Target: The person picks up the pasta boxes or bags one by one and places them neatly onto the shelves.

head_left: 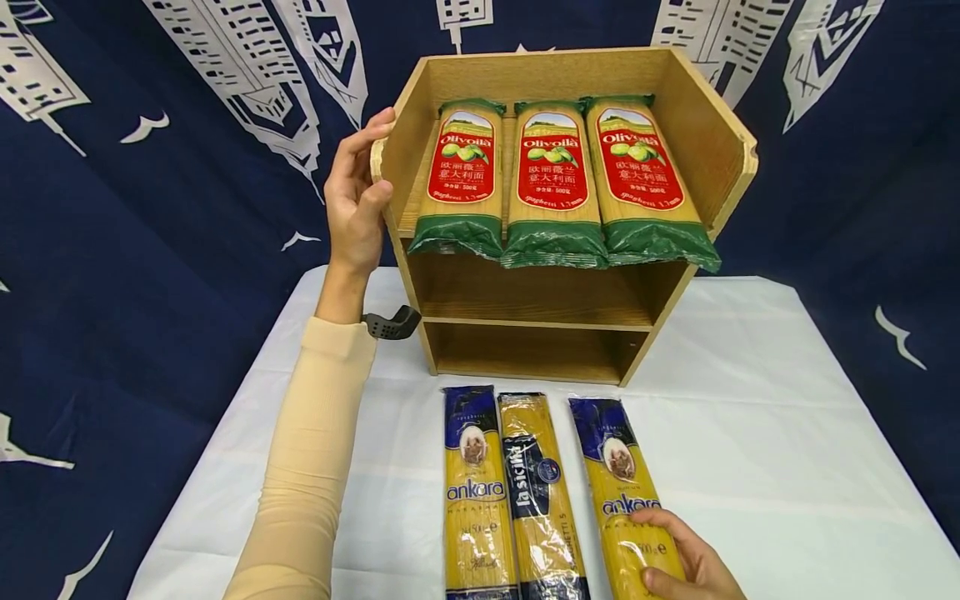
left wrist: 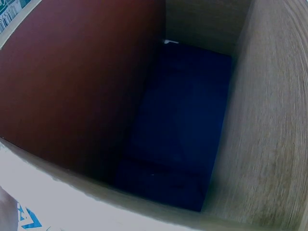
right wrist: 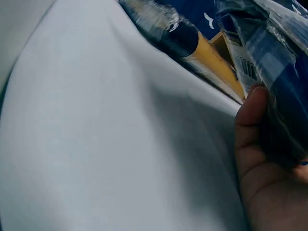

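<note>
My left hand grips the left side panel of a small wooden shelf, thumb in front and fingers around the panel's edge. In the left wrist view the shelf's inner wall fills the right side. At the lower right, my right hand holds a yellow and blue ankara spaghetti pack between thumb and fingers. The right wrist view shows the thumb against the pack's dark blue end. Left of it lie another ankara pack and a lasicilia spaghetti pack.
Three Olivoila spaghetti packs lie side by side on the top level, their green ends overhanging its front edge. Two lower compartments lie beneath. A white cloth covers the table. Dark blue patterned fabric hangs behind.
</note>
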### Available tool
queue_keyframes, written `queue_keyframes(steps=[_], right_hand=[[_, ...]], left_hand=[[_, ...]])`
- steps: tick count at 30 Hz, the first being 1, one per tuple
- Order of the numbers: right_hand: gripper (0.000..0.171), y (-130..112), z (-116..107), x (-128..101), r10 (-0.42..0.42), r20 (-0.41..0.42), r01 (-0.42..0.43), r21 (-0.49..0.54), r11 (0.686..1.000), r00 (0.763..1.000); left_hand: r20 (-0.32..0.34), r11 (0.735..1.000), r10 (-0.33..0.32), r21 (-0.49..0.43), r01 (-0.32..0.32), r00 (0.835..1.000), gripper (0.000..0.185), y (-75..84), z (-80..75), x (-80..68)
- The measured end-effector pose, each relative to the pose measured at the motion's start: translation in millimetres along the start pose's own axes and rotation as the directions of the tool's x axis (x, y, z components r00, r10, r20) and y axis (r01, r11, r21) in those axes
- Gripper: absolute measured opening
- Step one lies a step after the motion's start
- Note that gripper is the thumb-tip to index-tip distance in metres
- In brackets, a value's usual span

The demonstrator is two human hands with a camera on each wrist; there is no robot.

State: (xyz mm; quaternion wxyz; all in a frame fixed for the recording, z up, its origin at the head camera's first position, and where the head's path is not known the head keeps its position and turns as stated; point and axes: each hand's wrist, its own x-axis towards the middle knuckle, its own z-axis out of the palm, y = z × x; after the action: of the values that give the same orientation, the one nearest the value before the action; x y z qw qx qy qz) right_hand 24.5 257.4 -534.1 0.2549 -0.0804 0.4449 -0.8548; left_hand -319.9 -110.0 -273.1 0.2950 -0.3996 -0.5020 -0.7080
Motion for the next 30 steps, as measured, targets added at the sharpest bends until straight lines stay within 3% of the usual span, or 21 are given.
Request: queue_keyframes(steps=[5,21,25,30], right_hand=[[0.06,3,6,-1,-0.015,-0.058,0.012,-0.05,0.999,0.998],[0.063,-16,37,0,-0.184,-0.026,0.178,-0.145,0.973,0.983],[0.062,-28,47,1,-0.195,-0.062,0.179,-0.206,0.962,0.979],[0.057,-41,58,5,-0.237,-0.135,0.179,-0.343,0.922,0.962]], left_hand=[[0.01,1.0,0.002,0.006,-0.002,1.0,0.072,-0.8,0.6,0.3],[0.004,1.0,0.006,0.007,-0.006,1.0,0.071,-0.9,-0.5,1.4],[0.007,1.0,0.007,0.008,-0.007,1.0,0.07,-1.3,-1.0,1.8],[0.003,1.0,0.002,0.004,-0.002,1.0,0.07,-1.9,-1.0,0.4]])
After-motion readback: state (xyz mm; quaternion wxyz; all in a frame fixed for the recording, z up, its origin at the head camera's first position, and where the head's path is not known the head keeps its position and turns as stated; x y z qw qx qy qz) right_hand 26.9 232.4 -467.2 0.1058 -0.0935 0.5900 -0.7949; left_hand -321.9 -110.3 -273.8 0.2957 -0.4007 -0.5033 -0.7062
